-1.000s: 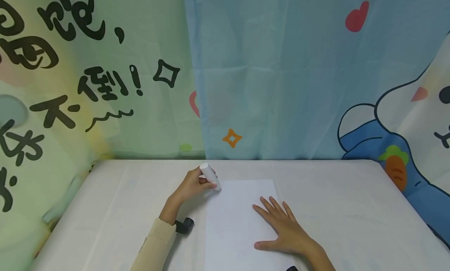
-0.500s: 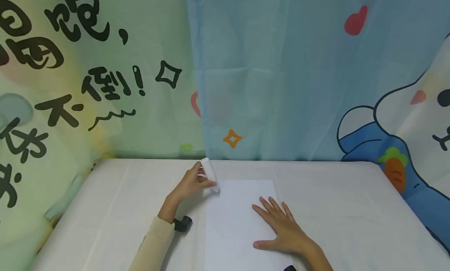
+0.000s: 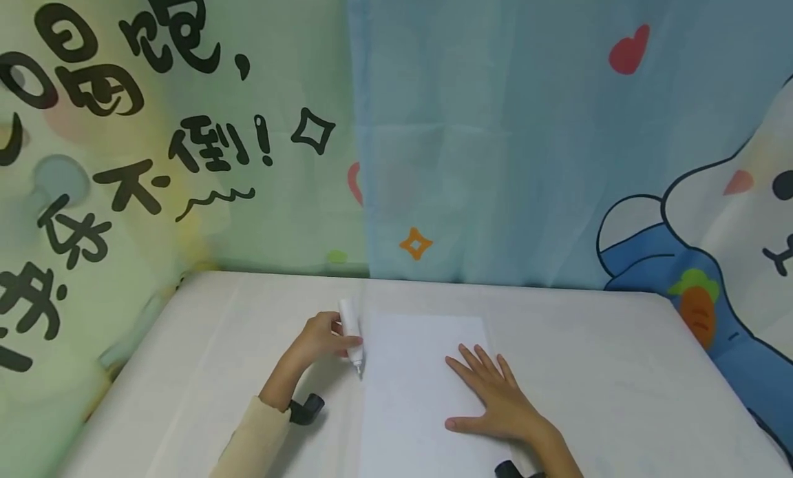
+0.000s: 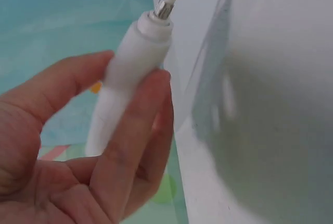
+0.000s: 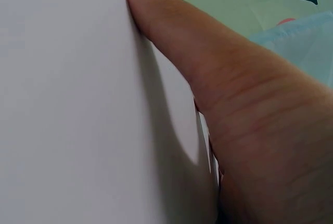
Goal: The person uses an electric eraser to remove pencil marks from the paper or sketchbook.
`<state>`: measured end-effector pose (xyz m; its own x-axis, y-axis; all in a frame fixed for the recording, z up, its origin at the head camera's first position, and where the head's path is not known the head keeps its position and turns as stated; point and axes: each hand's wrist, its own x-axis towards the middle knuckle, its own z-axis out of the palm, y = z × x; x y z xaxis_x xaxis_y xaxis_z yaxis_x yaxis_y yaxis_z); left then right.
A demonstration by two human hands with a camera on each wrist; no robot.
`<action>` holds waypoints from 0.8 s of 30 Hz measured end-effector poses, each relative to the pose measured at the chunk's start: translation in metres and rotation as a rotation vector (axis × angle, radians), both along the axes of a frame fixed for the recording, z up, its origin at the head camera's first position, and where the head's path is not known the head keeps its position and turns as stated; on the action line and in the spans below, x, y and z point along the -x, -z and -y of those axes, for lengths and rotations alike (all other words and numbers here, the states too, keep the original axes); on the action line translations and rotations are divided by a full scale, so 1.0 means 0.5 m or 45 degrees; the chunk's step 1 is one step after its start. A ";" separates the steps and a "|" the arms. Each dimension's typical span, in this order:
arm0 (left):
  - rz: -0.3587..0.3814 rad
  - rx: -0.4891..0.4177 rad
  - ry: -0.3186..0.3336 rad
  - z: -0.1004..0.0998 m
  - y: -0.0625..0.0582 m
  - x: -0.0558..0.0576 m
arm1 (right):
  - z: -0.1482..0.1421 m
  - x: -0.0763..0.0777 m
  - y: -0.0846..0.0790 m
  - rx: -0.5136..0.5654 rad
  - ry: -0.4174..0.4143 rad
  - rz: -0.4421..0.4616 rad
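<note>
My left hand [image 3: 317, 341] pinches a white electric eraser [image 3: 350, 326] between thumb and fingers, just left of the sheet of white paper [image 3: 409, 395]. The eraser slants with its tip down, near the paper's left edge. In the left wrist view its thick barrel [image 4: 130, 62] ends in a slotted metal collar with a short whitish tip. My right hand [image 3: 498, 399] lies flat on the right part of the paper, fingers spread. The right wrist view shows its thumb [image 5: 192, 41] stretched out along the sheet.
A white-covered table [image 3: 619, 395] bears the paper. Behind it hang a green printed cloth [image 3: 279, 209] and a blue one [image 3: 495, 154]. A black wrist camera [image 3: 306, 409] sits on the left wrist, another [image 3: 508, 470] on the right.
My left hand has moved down and left with the eraser, from the paper's top left corner to beside its left edge. The right hand stays on the sheet. The head view has tilted slightly.
</note>
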<state>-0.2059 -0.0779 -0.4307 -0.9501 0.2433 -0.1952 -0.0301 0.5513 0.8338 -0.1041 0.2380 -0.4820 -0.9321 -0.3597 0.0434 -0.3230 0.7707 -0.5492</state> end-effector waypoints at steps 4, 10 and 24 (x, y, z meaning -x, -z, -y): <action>-0.077 0.119 0.001 0.008 0.008 -0.011 | 0.004 0.005 0.004 0.033 0.004 0.022; -0.156 0.194 0.073 0.003 0.026 -0.029 | -0.007 0.007 0.004 0.003 -0.002 0.011; -0.496 0.497 0.105 -0.041 0.029 -0.039 | -0.053 0.045 -0.032 0.042 0.058 0.016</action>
